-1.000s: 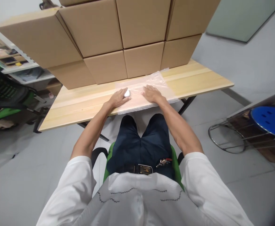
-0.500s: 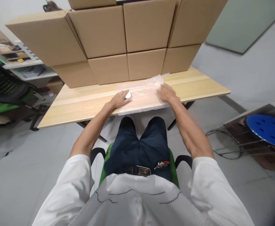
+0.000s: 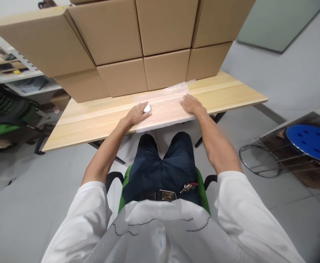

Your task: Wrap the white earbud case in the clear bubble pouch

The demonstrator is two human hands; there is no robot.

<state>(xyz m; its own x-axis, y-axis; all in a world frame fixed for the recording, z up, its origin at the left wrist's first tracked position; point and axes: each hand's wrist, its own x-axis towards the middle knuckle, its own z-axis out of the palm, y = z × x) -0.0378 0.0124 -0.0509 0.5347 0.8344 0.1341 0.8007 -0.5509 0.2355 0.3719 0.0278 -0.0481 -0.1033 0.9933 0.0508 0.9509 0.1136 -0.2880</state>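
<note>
A clear plastic bag [image 3: 165, 107] lies flat on the wooden table [image 3: 94, 120] in front of me. My left hand [image 3: 136, 114] rests on the bag's left end with its fingers closed on a small white object [image 3: 147, 108]. My right hand [image 3: 190, 104] lies palm down, fingers spread, on the bag's right edge. I sit on a green chair with my knees under the table's front edge.
Stacked cardboard boxes [image 3: 138, 44] fill the back of the table. A blue stool [image 3: 312, 142] in a metal frame stands on the floor at right. A green-and-black chair [image 3: 3, 109] and a shelf with papers are at left.
My right hand slid from the bag's middle out to its right edge, pressing the plastic flat. The left hand stayed put on the white object.
</note>
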